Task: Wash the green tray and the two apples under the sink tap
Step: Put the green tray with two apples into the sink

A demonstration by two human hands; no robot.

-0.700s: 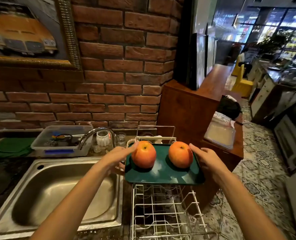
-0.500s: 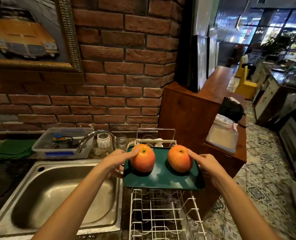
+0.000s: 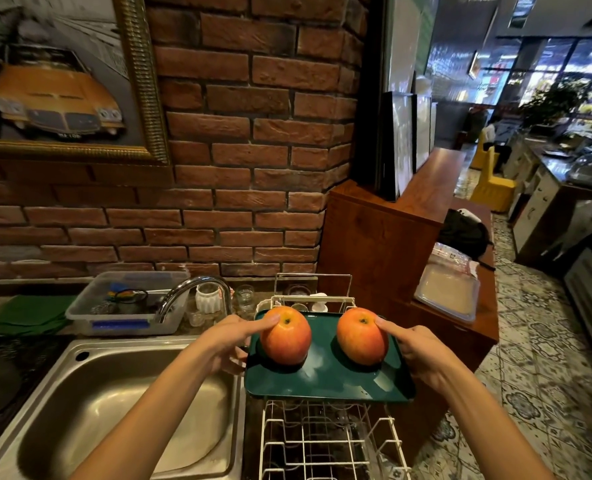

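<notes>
The person is standing at the counter, holding a dark green rectangular plastic tray (image 3: 325,379) level over the white wire dish rack (image 3: 325,441), just right of the stainless steel sink basin (image 3: 114,396). Two round red-orange apples are sitting upright on it, the left apple (image 3: 285,336) and the right apple (image 3: 362,336) a little apart. The left hand (image 3: 230,342) is gripping the tray's left edge while its forefinger is reaching up to touch the top of the left apple; the right hand (image 3: 416,351) is doing the same on the right side, forefinger resting on the other apple. I'd judge this as the carrying step, washing not yet begun: no water is running from the curved chrome tap (image 3: 194,292). Next, the tray is needing to swing left over the basin, kept flat so the apples aren't rolling off.
</notes>
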